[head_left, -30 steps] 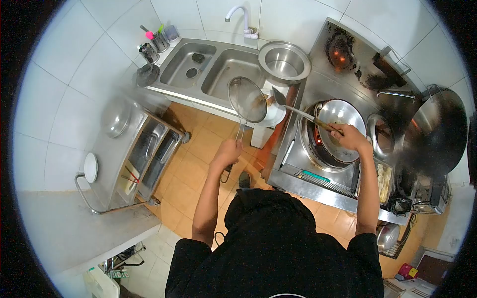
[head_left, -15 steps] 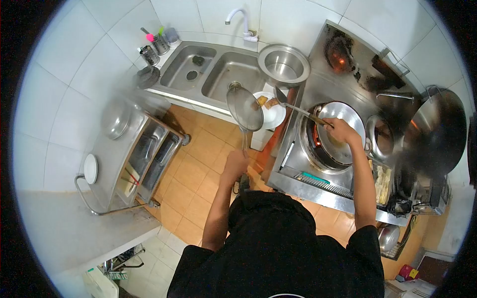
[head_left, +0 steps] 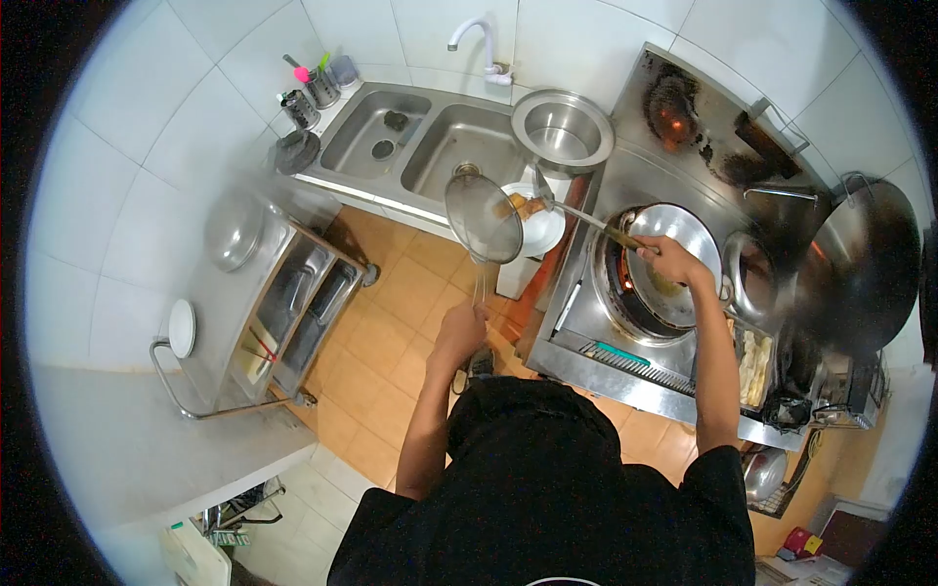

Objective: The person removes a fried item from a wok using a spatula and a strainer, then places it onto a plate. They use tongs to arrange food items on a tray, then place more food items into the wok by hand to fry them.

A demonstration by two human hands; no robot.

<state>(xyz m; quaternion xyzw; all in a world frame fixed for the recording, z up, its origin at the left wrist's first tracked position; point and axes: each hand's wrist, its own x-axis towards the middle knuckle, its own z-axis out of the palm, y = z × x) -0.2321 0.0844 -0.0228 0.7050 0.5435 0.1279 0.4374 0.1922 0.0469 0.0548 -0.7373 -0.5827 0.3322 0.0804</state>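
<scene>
My left hand is closed around the handle of a round mesh strainer, whose basket hangs over the left part of a white plate. Golden-brown pieces of food lie at the plate's upper side, partly hidden by the mesh. My right hand grips the handle of a long metal spatula, its blade at the plate's upper edge by the food. Below that hand a metal pan with some yellowish liquid sits on the stove, and an orange glow shows at its left side.
A double sink with a white faucet and a large metal pot stand behind. To the right are a big dark wok and a tray of pale food. A steel cart stands left.
The spatula blade has moved slightly left and turned more edge-on beside the food. More brown food shows on the plate. The strainer has barely moved.
</scene>
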